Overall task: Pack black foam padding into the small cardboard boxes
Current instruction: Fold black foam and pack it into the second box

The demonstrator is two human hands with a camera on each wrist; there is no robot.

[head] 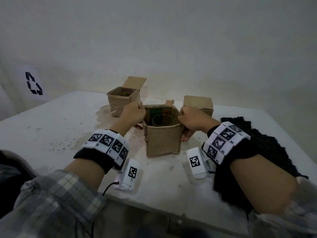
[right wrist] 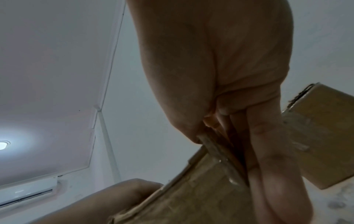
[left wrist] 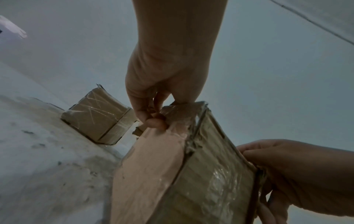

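My hands, left [head: 133, 114] and right [head: 193, 120], grip the box [head: 163, 140] walls; I'd hold them apart, steady, for the foam [head: 267, 145].

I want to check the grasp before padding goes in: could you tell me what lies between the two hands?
In the head view, the open cardboard box sits between the left hand and right hand, each gripping a side; a clear glass stands inside.
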